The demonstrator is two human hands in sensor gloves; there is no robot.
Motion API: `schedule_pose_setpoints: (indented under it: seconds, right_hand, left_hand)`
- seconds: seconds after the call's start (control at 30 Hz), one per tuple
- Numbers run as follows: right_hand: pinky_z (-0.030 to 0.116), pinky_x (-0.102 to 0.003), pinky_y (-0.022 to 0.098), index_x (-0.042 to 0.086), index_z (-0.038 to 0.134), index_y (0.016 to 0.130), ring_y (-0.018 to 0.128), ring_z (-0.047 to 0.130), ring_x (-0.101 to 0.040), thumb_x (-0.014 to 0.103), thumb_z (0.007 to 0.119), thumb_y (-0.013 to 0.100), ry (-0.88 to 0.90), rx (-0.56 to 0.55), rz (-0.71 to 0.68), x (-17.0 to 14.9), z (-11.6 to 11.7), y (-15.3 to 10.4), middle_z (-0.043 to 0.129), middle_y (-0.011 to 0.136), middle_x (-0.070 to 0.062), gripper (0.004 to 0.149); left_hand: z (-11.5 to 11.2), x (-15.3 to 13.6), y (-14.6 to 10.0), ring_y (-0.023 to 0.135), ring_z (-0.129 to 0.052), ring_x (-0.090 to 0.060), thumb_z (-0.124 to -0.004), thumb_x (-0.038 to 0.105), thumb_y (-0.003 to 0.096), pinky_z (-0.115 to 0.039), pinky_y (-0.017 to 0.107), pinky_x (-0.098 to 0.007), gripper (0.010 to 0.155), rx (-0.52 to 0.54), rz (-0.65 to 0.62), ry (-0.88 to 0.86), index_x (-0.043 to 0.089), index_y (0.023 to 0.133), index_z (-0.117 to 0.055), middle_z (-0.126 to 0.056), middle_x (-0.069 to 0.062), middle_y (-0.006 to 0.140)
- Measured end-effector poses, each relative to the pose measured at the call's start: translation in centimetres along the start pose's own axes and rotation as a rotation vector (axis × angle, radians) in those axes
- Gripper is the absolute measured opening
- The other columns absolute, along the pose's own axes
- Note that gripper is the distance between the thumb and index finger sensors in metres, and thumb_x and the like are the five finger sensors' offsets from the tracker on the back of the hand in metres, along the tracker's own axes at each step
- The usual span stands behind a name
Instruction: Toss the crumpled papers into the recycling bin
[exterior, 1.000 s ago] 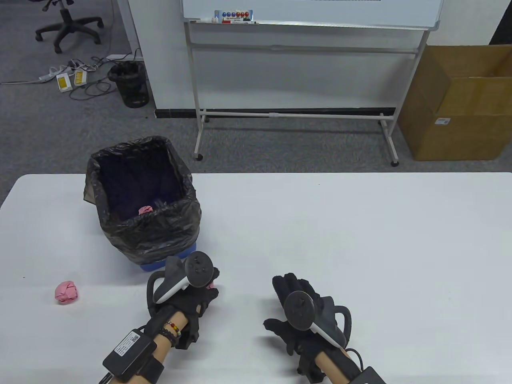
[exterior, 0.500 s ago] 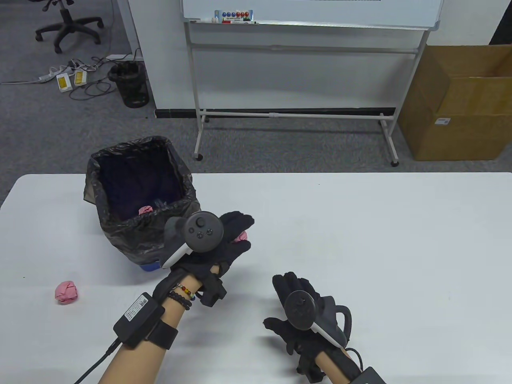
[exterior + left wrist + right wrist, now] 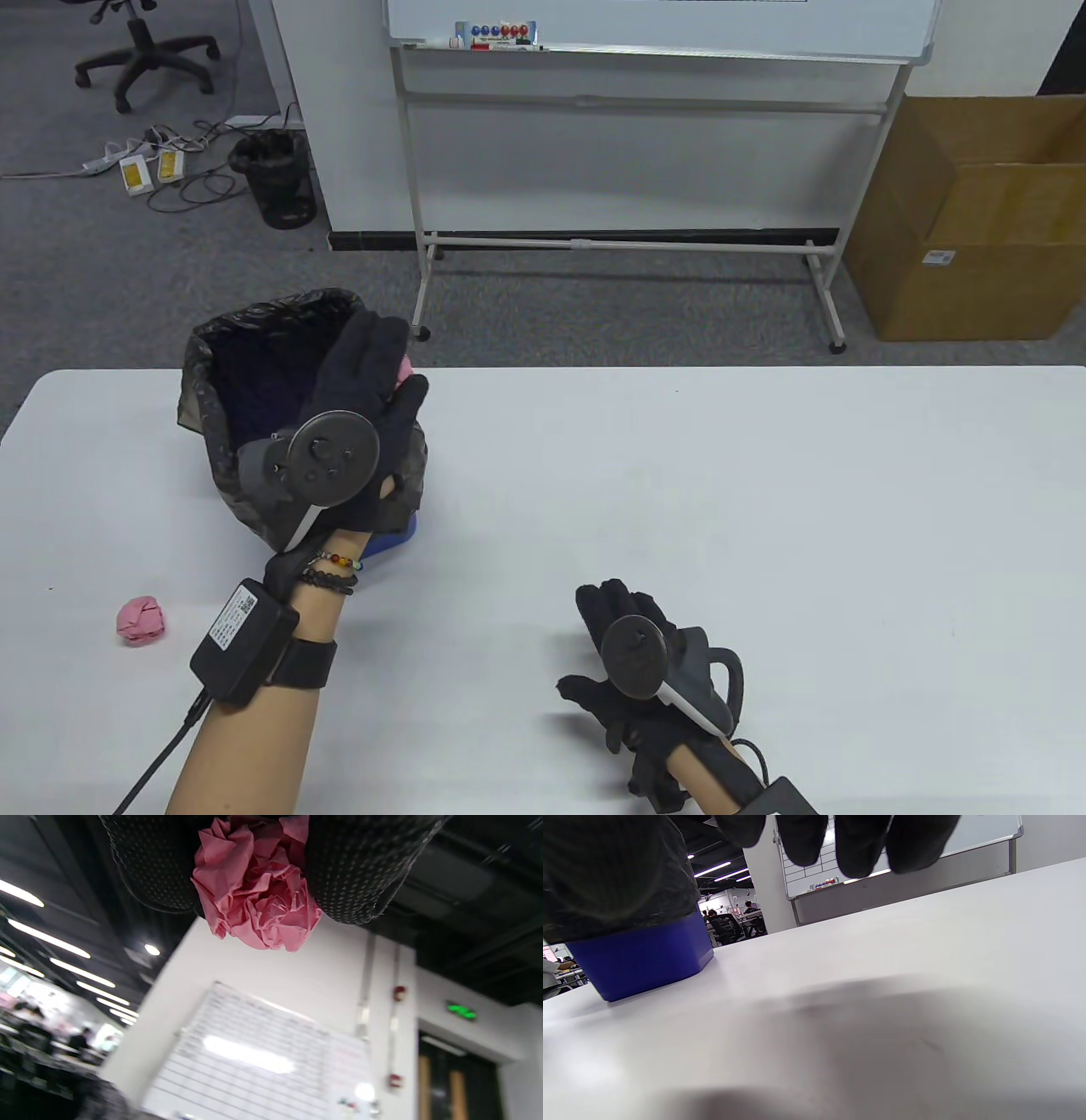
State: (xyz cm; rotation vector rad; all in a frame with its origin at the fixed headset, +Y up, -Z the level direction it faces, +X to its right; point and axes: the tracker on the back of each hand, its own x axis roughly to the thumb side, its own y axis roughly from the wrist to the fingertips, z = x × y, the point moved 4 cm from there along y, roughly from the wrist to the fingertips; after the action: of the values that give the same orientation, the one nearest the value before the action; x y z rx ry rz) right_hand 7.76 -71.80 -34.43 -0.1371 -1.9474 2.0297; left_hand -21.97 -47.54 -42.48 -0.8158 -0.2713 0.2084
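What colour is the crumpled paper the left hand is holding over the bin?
Pink. The crumpled paper shows best in the left wrist view, pinched between the gloved fingers.

paper ball [image 3: 258, 895]: crinkled pink paper | bin liner [image 3: 254, 492]: glossy plastic

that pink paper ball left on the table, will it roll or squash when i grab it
The pink paper ball looks loosely crumpled, so it probably squashes a little and weighs next to nothing. Its rounded, lumpy shape suggests a nudge would make it wobble a short way, not roll far. The similar ball in the left hand stays put between just the fingers, so its creases likely grip fine.
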Motion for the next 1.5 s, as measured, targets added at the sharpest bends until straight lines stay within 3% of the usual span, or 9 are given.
schedule_pose_setpoints:
  seconds: [0.07, 0.13, 0.27, 0.67, 1.03, 1.13, 1.23, 1.33, 1.5]
  right_hand:
    - [0.056, -0.054, 0.076, 0.036, 0.035, 0.108, 0.111, 0.053, -0.037, 0.065, 0.081, 0.03, 0.002, -0.005, -0.002, 0.0, -0.1, 0.0, 0.043, 0.119, -0.001, 0.095]
    - [0.056, -0.054, 0.076, 0.036, 0.035, 0.108, 0.111, 0.053, -0.037, 0.065, 0.081, 0.03, 0.008, -0.011, -0.001, 0.0, -0.2, -0.1, 0.043, 0.119, -0.001, 0.096]
    - [0.056, -0.054, 0.076, 0.036, 0.035, 0.108, 0.111, 0.053, -0.037, 0.065, 0.081, 0.03, 0.012, -0.009, 0.005, -0.2, -0.2, 0.0, 0.042, 0.12, -0.001, 0.096]
    - [0.056, -0.054, 0.076, 0.036, 0.035, 0.108, 0.111, 0.053, -0.037, 0.065, 0.081, 0.03, 0.013, -0.009, 0.004, -0.2, -0.2, 0.0, 0.043, 0.119, -0.001, 0.095]
    - [0.056, -0.055, 0.076, 0.036, 0.035, 0.108, 0.111, 0.053, -0.037, 0.065, 0.081, 0.03, 0.008, -0.002, -0.003, -0.1, 0.0, 0.0, 0.043, 0.119, -0.001, 0.095]
    - [0.056, -0.054, 0.076, 0.037, 0.035, 0.108, 0.111, 0.053, -0.037, 0.065, 0.081, 0.03, 0.009, -0.005, -0.003, -0.1, 0.0, 0.0, 0.043, 0.119, -0.001, 0.095]
    - [0.056, -0.054, 0.076, 0.036, 0.035, 0.108, 0.111, 0.053, -0.037, 0.065, 0.081, 0.03, 0.012, -0.008, -0.003, -0.1, 0.0, -0.1, 0.043, 0.119, -0.001, 0.095]
    - [0.056, -0.055, 0.076, 0.036, 0.035, 0.108, 0.111, 0.053, -0.037, 0.065, 0.081, 0.03, 0.013, -0.007, -0.002, -0.2, 0.0, -0.1, 0.043, 0.119, -0.001, 0.095]
    - [0.056, -0.054, 0.076, 0.036, 0.035, 0.108, 0.111, 0.053, -0.037, 0.065, 0.081, 0.03, 0.005, -0.004, -0.006, 0.0, 0.1, -0.1, 0.043, 0.119, -0.001, 0.095]
  left_hand:
    - [-0.8, -1.6, 0.6, 0.109, -0.06, -0.043, -0.082, 0.049, 0.0454, -0.065, 0.072, -0.06, 0.077, -0.104, 0.067, 0.075, 0.024, 0.111, -0.051, -0.048, -0.015, 0.122]
    - [-2.1, -2.9, 0.9, 0.11, -0.027, -0.059, -0.075, 0.064, 0.0442, -0.04, 0.072, -0.075, 0.094, -0.359, 0.108, 0.084, 0.025, 0.116, -0.03, -0.021, -0.016, 0.126]
    - [-1.9, -4.5, 0.6, 0.111, -0.023, -0.056, -0.074, 0.066, 0.0435, -0.037, 0.071, -0.076, 0.095, -0.336, 0.143, 0.09, 0.024, 0.116, -0.03, -0.02, -0.017, 0.125]
    - [-0.9, -6.8, -0.9, 0.111, -0.034, -0.053, -0.075, 0.062, 0.0452, -0.041, 0.073, -0.073, 0.086, -0.264, 0.167, 0.105, 0.023, 0.115, -0.043, -0.031, -0.017, 0.125]
    - [3.9, -15.2, -3.4, 0.111, -0.037, -0.053, -0.077, 0.059, 0.0468, -0.043, 0.072, -0.072, 0.081, -0.149, 0.428, 0.012, 0.022, 0.114, -0.049, -0.035, -0.018, 0.124]
    - [5.8, -17.9, -4.6, 0.11, -0.038, -0.054, -0.076, 0.058, 0.0477, -0.044, 0.072, -0.072, 0.08, -0.086, 0.503, 0.006, 0.021, 0.114, -0.05, -0.036, -0.019, 0.124]
    - [6.6, -20.9, -6.3, 0.11, -0.038, -0.055, -0.076, 0.057, 0.0486, -0.044, 0.072, -0.072, 0.079, -0.096, 0.595, -0.026, 0.021, 0.114, -0.049, -0.035, -0.019, 0.124]
    - [6.3, -23.2, -7.9, 0.109, -0.04, -0.055, -0.077, 0.056, 0.0485, -0.045, 0.072, -0.072, 0.079, -0.108, 0.653, 0.013, 0.021, 0.114, -0.05, -0.037, -0.02, 0.124]
    - [2.9, -27.1, -11.1, 0.109, -0.042, -0.056, -0.078, 0.055, 0.0484, -0.047, 0.072, -0.071, 0.079, -0.244, 0.758, 0.032, 0.02, 0.114, -0.05, -0.036, -0.02, 0.123]
